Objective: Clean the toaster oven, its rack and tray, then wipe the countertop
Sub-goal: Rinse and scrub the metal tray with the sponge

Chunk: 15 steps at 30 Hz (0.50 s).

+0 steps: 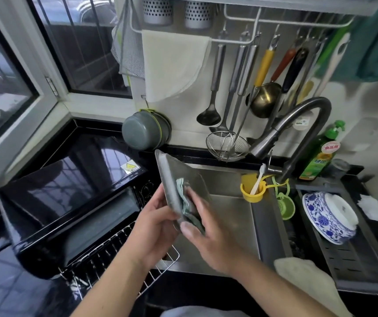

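The tray (178, 179) is held on edge over the sink (229, 216), gripped at its near rim by the left hand (153, 223). A cloth (186, 202) is pressed against it by the right hand (208, 236), fingers (194, 200) curled. Thin, stiff and probably slippery when wet, it is best gripped at the rim. The toaster oven (69, 202) sits on the bench at nine o'clock.

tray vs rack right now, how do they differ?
The tray is a solid metal sheet; the rack is open wire. The tray is tilted on edge over the sink, gripped by the left hand while the right hand presses a cloth on it; the rack lies flat, untouched, by the toaster oven. Both are metal.
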Each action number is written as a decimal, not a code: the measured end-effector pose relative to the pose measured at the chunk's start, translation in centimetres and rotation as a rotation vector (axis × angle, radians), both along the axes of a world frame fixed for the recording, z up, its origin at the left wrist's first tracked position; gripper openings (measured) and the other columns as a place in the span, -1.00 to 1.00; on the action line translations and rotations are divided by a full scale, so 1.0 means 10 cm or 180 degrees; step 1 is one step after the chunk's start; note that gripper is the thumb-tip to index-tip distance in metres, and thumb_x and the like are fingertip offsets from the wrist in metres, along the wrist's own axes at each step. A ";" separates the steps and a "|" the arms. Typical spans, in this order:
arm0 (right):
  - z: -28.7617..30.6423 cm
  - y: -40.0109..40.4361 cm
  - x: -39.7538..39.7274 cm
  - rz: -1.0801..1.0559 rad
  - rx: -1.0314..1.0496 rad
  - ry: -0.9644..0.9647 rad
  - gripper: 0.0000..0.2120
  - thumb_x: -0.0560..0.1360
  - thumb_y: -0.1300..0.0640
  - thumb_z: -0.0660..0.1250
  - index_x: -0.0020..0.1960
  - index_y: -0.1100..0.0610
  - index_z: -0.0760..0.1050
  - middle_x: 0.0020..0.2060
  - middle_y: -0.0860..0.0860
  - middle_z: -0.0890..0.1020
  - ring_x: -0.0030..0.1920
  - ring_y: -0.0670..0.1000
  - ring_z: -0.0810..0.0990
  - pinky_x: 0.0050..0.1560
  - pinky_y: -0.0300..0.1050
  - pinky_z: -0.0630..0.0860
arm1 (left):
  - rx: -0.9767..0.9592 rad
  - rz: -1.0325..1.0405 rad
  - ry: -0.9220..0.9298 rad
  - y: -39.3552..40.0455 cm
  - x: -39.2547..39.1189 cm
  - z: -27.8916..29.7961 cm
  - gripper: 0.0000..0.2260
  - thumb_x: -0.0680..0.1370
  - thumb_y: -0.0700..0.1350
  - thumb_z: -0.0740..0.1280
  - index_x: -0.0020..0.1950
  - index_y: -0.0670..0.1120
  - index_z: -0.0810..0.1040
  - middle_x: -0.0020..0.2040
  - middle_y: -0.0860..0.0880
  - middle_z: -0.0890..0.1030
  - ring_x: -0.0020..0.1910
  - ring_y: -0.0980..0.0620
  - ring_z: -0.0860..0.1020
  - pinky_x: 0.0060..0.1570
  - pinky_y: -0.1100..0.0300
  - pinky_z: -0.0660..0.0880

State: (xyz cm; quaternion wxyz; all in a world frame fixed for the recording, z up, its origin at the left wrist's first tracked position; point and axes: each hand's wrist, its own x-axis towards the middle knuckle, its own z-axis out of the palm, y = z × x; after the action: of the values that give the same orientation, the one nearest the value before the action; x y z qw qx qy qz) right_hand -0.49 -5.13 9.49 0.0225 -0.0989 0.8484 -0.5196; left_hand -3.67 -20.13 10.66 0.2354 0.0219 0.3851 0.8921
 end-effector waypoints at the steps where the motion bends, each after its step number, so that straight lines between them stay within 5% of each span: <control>1: 0.00 0.04 0.03 0.0060 -0.0054 0.0025 -0.35 0.53 -0.10 0.19 0.59 -0.02 0.17 0.52 -0.20 0.25 0.52 -0.24 0.16 0.55 -0.09 0.16 | 0.0086 -0.0051 -0.0017 -0.04 0.00 -0.01 -0.33 0.36 -0.45 0.21 0.47 -0.14 0.45 0.14 -0.26 0.55 0.02 -0.20 0.57 0.04 -0.08 0.51; 4: 0.09 0.17 0.06 0.0191 0.0342 0.0427 -0.51 0.56 0.00 0.17 0.48 -0.03 0.38 0.43 -0.29 0.35 0.49 -0.19 0.25 0.49 -0.25 0.16 | 0.0330 -0.0105 -0.0101 -0.06 0.05 -0.03 -0.37 0.38 -0.41 0.19 0.46 -0.17 0.45 0.16 -0.25 0.54 0.01 -0.18 0.58 0.01 -0.06 0.55; 7: 0.13 0.23 0.02 0.0180 0.0590 0.0370 -0.55 0.57 -0.11 0.15 0.44 -0.11 0.43 0.34 -0.35 0.35 0.45 -0.17 0.29 0.46 -0.24 0.20 | 0.0350 -0.0162 -0.0161 0.00 0.08 -0.06 -0.36 0.39 -0.36 0.19 0.49 -0.17 0.41 0.21 -0.26 0.50 0.07 -0.23 0.54 0.14 -0.20 0.46; 10: 0.24 0.22 -0.03 0.0017 -0.0587 -0.0343 -0.62 0.63 -0.14 0.15 0.40 -0.13 0.47 0.34 -0.15 0.48 0.38 -0.09 0.45 0.44 0.02 0.37 | 0.0357 -0.0122 -0.0196 0.08 0.12 -0.04 -0.37 0.43 -0.34 0.17 0.52 -0.12 0.40 0.18 -0.24 0.56 0.10 -0.22 0.57 0.22 -0.28 0.46; 12: 0.28 0.21 -0.08 -0.0277 -0.1696 -0.0942 -0.66 0.64 0.05 0.23 0.40 -0.08 0.46 0.27 -0.02 0.61 0.29 0.03 0.58 0.36 0.15 0.46 | 0.0317 0.0003 -0.0196 0.12 0.14 0.01 -0.42 0.49 -0.35 0.10 0.51 -0.09 0.45 0.23 -0.22 0.61 0.13 -0.20 0.60 0.29 -0.32 0.43; 15: 0.20 0.24 -0.13 -0.0632 -0.1070 -0.0624 -0.58 0.62 0.18 0.31 0.42 -0.14 0.43 0.25 -0.11 0.61 0.27 -0.09 0.58 0.35 0.07 0.49 | 0.0270 0.0026 -0.0237 0.13 0.15 0.04 -0.43 0.53 -0.36 0.04 0.46 -0.07 0.51 0.22 -0.22 0.63 0.11 -0.19 0.64 0.21 -0.28 0.53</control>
State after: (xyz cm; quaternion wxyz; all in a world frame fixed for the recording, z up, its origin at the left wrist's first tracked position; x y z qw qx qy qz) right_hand -1.75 -2.70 11.51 0.0368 0.0337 0.7491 -0.6606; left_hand -2.19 -18.86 11.08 0.2449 -0.0029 0.3380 0.9087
